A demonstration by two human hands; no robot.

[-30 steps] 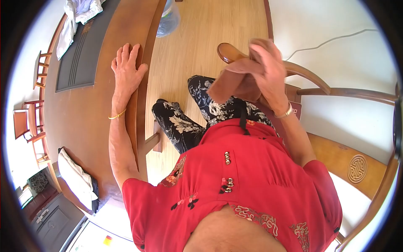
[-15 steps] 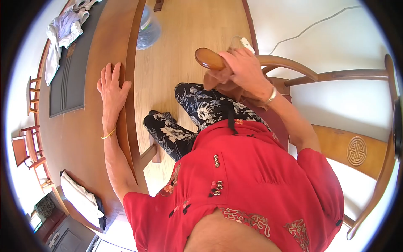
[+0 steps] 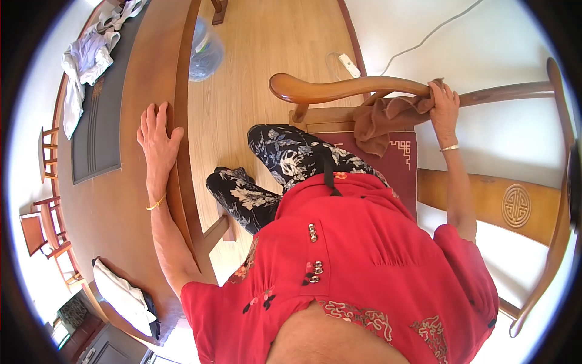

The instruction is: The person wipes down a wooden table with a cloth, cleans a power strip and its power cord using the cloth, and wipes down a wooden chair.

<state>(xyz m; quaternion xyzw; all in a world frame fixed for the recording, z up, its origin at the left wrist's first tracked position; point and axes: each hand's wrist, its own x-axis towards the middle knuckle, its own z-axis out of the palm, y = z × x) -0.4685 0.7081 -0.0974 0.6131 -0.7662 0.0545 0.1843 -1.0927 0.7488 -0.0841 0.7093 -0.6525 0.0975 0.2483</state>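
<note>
**Cloth pressed on chair rail**

Right-hand fingers [image 3: 438, 92] curl over the brown cloth [image 3: 383, 119], pinning its top edge to the curved chair rail [image 3: 339, 88]; the rest hangs slack toward the red seat cushion [image 3: 401, 159]. Cloth looks soft, light, limp; probably best gripped bunched. Right hand [image 3: 443, 112] works with arm stretched out. Left hand [image 3: 155, 137] lies flat, fingers spread, gripping nothing, on the wooden surface [image 3: 115, 200] near its edge.

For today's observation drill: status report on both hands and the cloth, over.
Left hand flat on table edge. Right hand presses brown cloth onto chair armrest. Nothing blocking the rail.
</note>
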